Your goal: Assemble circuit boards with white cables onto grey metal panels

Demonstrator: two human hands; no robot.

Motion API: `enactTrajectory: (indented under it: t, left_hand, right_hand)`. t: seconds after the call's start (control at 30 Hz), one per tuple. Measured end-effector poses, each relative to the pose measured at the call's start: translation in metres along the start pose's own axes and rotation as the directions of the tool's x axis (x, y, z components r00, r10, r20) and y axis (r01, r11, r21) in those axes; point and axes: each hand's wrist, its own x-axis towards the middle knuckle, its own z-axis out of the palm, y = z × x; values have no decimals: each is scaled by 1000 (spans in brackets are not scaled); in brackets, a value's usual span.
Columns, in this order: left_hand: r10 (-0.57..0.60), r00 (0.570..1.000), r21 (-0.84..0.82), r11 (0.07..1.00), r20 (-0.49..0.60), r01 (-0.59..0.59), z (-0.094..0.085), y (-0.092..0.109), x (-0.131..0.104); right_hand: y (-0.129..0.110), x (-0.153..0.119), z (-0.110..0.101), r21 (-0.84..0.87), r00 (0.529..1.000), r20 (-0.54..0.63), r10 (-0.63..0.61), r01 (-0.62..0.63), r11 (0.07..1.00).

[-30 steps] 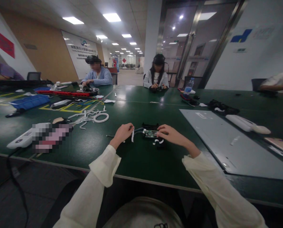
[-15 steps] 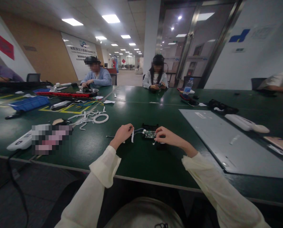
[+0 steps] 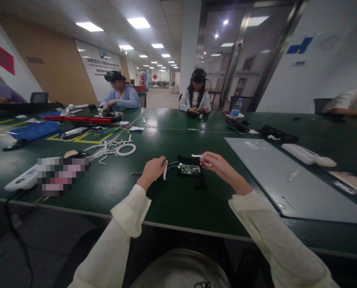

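Between my hands lies a green circuit board (image 3: 190, 169) in a black frame (image 3: 200, 185) on the table. Wires (image 3: 172, 164) run from the board's left end toward my left hand (image 3: 153, 170). That hand is closed in a pinch, and a white strip (image 3: 165, 171) hangs down from its fingertips. To the right of the board, my right hand (image 3: 216, 165) is raised a little and closed on another white strip (image 3: 196, 155), whose end sticks out to the left. A thin dark cable end (image 3: 133, 173) shows left of my left hand.
A grey panel (image 3: 268, 176) lies on the right, with a white device (image 3: 300, 154) beyond it. White strips and a white ring (image 3: 125, 150) lie at left, near a white power strip (image 3: 31, 176) and a blue tray (image 3: 34, 130). Two people sit across the table (image 3: 172, 208).
My right hand has lifted away from the board's right end, up and to the right, with a white strip in its fingers. My left hand keeps its pinch in nearly the same place.
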Motion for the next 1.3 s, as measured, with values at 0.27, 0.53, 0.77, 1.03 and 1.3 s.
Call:
enactTrajectory:
  t: [0.27, 0.53, 0.77, 1.03, 1.3]
  left_hand:
    - [121, 966, 113, 989, -227, -98, -5, 38, 5]
    - [127, 982, 59, 991, -138, -120, 10, 88, 38]
    - [109, 973, -10, 994, -203, -113, 22, 74, 38]
    - [108, 953, -186, 969, -282, -165, 27, 65, 43]
    - [135, 944, -243, 946, -303, -213, 31, 53, 48]
  right_hand:
    - [-13, 3, 45, 30, 991, 83, -101, 99, 995]
    - [3, 8, 71, -356, 965, 140, -222, 258, 898]
    - [13, 10, 64, -591, 977, 107, -183, 210, 779]
    - [10, 6, 63, -643, 993, 109, -37, 98, 760]
    - [-10, 9, -40, -495, 977, -197, -86, -23, 869]
